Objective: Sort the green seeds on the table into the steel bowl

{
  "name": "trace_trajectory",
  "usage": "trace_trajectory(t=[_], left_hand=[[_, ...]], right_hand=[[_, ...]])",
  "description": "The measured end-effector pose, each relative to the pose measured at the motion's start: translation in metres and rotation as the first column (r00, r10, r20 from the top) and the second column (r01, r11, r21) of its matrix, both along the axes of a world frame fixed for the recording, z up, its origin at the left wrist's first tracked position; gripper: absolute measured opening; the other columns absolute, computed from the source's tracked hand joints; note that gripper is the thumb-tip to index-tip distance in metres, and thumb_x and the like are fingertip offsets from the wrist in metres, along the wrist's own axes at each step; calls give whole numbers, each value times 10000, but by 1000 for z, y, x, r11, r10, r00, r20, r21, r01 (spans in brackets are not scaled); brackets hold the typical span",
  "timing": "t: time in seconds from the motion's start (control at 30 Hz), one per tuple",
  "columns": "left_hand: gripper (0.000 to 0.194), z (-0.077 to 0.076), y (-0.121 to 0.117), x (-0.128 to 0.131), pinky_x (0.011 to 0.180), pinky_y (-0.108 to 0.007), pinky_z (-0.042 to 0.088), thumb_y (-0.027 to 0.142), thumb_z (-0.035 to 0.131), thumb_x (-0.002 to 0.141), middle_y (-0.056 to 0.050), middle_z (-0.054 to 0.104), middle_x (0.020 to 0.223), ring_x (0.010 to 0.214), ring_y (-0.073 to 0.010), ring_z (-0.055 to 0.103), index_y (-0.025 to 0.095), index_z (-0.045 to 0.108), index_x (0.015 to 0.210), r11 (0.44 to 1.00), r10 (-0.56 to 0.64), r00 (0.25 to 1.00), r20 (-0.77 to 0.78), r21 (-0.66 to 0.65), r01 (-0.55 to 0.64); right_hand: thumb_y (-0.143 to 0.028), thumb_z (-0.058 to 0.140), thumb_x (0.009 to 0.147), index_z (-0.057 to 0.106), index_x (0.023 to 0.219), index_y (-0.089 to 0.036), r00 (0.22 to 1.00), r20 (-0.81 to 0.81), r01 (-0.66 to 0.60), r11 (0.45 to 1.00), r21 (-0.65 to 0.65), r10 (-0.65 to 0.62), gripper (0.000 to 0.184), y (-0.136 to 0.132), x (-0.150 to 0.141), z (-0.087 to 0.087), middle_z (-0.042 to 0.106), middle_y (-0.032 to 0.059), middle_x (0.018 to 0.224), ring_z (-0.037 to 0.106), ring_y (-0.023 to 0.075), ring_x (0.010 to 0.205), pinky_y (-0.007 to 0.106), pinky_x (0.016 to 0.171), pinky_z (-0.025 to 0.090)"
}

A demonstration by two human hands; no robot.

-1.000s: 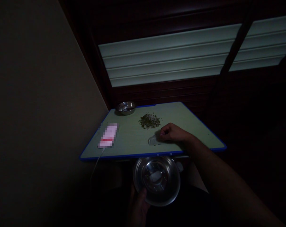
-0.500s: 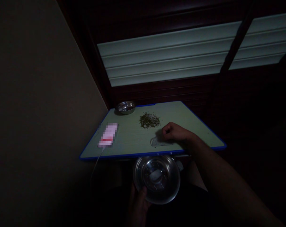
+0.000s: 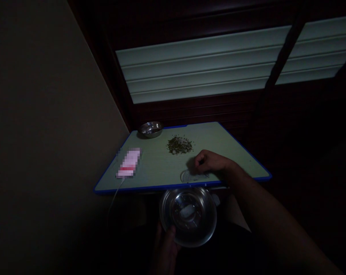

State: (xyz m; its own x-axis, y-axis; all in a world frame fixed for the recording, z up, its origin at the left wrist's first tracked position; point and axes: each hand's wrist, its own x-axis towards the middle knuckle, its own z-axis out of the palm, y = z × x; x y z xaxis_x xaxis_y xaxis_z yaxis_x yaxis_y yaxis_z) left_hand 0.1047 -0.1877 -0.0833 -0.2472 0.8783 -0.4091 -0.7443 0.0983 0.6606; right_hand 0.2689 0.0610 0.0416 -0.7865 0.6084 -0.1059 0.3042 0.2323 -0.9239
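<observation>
My left hand (image 3: 167, 244) grips the rim of a shiny steel bowl (image 3: 200, 237), thumb over its near left side. The bowl is tilted towards me, below the front edge of the table, with a few small specks inside. My right hand (image 3: 209, 162) is closed above the table near its front edge; whatever its fingers hold, if anything, is hidden. Under that hand is a pale, rounded, see-through-looking shape (image 3: 186, 176), too dim to name. Just beyond my right hand, a loose pile of small greenish grains (image 3: 179, 145) lies on the table, with whitish bits among them.
The pale green table (image 3: 233, 152) has a blue rim. A second, smaller steel bowl (image 3: 151, 130) stands at its back left corner. A blurred-out phone (image 3: 129, 163) with a white cable (image 3: 115, 195) lies at the left. Behind stands a dark wooden panel with pale slats (image 3: 198, 65).
The whole view has shifted slightly, so things appear a little further left. My right hand has turned a little, still closed. The bowl stays in my left hand.
</observation>
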Motion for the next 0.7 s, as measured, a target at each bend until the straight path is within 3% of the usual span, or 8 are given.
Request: trace_trajectory(t=[0.5,0.7], left_hand=[[744,-7,-1,-1,1089,-509,394,375,712,798,-72,610,1400,1278,-308,549,379,387,1468,1000,-5,1000,7,5,5],[749,-5,0,0,1091,-521,387,397,717,791,-75,618,1392,1284,-321,544,381,393,1466,1000,0,1000,10,3,0]], right_hand=[[-247,719,596,646,583,-127,999,-24,-43,999,-25,42,141,5,2,-7,562,-32,489,454,75,458,218,476,359],[-328,725,635,649,638,-134,998,-58,-23,1000,-14,22,209,24,2,16,622,-5,566,501,89,510,236,535,397]])
